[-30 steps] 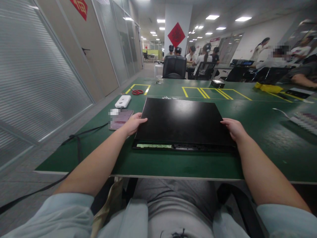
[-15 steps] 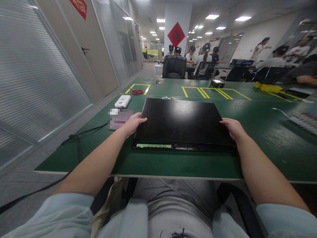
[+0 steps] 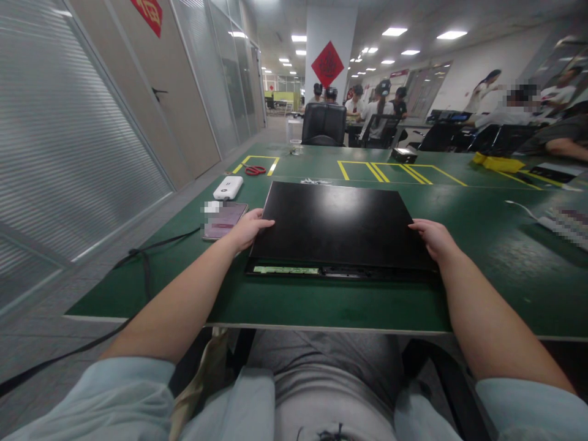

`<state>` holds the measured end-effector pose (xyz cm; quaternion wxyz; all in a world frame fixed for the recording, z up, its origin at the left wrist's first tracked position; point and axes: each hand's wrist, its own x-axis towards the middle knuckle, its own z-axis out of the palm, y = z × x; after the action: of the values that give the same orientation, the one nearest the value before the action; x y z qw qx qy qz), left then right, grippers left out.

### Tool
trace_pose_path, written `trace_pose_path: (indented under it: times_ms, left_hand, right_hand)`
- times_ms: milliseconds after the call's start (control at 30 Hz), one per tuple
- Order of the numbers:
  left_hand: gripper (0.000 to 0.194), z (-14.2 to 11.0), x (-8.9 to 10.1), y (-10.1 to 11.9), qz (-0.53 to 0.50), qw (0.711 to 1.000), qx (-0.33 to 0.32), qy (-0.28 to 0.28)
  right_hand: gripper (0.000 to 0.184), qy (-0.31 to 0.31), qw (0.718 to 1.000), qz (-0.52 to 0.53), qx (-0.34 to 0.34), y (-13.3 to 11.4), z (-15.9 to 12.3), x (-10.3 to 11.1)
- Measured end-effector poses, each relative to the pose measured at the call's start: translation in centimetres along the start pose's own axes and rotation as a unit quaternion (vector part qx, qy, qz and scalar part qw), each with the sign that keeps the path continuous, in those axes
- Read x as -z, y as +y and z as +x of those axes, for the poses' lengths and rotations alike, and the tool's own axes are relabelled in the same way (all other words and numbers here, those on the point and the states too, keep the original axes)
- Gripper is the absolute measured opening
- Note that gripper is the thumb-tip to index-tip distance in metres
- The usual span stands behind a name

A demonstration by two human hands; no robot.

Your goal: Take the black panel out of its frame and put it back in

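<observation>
A glossy black display panel [image 3: 340, 223] lies flat over a black frame in front of me. Along the near edge, the frame [image 3: 381, 274] shows below the panel, with a pale green circuit strip [image 3: 285, 270] at its left part. My left hand [image 3: 252, 228] grips the panel's left edge, thumb on top and fingers curled around the side. On the right edge, my right hand [image 3: 429, 234] pinches the panel with thumb and fingers closed. The undersides of the panel and the fingertips below it are hidden.
The green table [image 3: 321, 309] holds a phone [image 3: 225, 220] and white power bank [image 3: 228, 188] left of the panel. Red scissors [image 3: 254, 171] and small loose pieces [image 3: 316, 181] lie beyond. A black strap [image 3: 147, 272] hangs over the left edge. People sit in the background.
</observation>
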<state>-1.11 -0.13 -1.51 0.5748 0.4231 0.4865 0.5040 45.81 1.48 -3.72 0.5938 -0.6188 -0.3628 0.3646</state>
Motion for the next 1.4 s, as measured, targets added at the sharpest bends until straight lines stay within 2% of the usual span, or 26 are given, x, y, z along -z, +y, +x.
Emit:
trace_pose_path:
  times_ms: [200, 400, 967, 1400]
  left_hand:
    - [0.037, 0.09, 0.05, -0.13, -0.004, 1.0, -0.009, 0.004]
    - [0.038, 0.04, 0.03, -0.08, -0.002, 1.0, -0.004, -0.001]
    - [0.038, 0.09, 0.14, -0.17, -0.007, 1.0, -0.007, -0.002]
    - [0.038, 0.09, 0.06, -0.17, -0.004, 1.0, -0.012, -0.01]
  right_hand:
    - [0.02, 0.002, 1.0, 0.003, -0.024, -0.28, -0.37, -0.21]
    - [0.02, 0.003, 1.0, -0.001, 0.003, -0.07, -0.35, -0.21]
    - [0.019, -0.016, 1.0, 0.009, -0.01, -0.31, -0.64, -0.13]
    - [0.019, -0.026, 0.999, 0.017, -0.045, -0.52, -0.86, -0.13]
